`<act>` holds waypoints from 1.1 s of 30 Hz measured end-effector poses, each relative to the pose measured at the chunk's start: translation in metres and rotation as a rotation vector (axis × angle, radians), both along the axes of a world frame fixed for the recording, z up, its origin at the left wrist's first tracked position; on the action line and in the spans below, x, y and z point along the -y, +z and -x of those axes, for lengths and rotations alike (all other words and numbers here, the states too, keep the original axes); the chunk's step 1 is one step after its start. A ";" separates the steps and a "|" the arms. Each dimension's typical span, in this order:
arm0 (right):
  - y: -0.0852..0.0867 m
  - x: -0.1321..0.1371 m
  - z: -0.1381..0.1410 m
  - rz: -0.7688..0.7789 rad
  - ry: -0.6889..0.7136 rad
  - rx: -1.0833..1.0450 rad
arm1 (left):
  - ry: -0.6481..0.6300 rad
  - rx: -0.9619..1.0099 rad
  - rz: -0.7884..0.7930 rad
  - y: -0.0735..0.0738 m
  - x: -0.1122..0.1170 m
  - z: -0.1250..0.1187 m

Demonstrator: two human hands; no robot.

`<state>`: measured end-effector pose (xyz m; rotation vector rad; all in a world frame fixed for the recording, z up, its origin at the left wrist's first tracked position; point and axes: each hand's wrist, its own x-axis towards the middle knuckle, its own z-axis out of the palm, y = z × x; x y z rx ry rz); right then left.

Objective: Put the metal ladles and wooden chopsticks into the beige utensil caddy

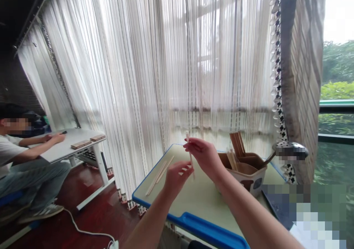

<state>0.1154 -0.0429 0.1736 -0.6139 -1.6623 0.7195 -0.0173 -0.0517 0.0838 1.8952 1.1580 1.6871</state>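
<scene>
Above the small desk, a pair of pale wooden chopsticks (190,157) stands nearly upright between my two hands. My right hand (204,154) pinches the upper part, with the fingers closed. Lower down, my left hand (177,177) has its fingertips closed on the same chopsticks. More pale chopsticks (156,179) lie on the desktop, left of my left hand. Behind my right forearm stands a divided utensil holder (253,171), partly hidden by that arm. It holds brown chopsticks (238,144), pale sticks (232,160) and a slotted metal skimmer (291,149) leaning out to the right.
My desk (204,201) has a raised blue edge. A dark flat object (272,203) lies at its right side. Curtains (138,76) hang behind. At left, a person (16,149) sits by a white table (66,142) bearing wooden blocks (80,144). A white cable (83,232) crosses the floor.
</scene>
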 end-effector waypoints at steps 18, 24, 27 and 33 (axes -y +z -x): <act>0.055 0.006 -0.094 -0.361 -0.413 0.351 | 0.160 -0.298 -0.366 0.028 -0.043 -0.090; 0.055 -0.014 -0.098 -0.401 -0.450 0.298 | 0.334 -0.246 -0.555 0.021 -0.059 -0.104; 0.055 -0.018 -0.099 -0.396 -0.508 0.336 | 0.307 -0.157 -0.567 0.018 -0.068 -0.107; 0.051 -0.022 -0.099 -0.403 -0.611 0.435 | 0.149 0.053 -0.392 0.009 -0.088 -0.100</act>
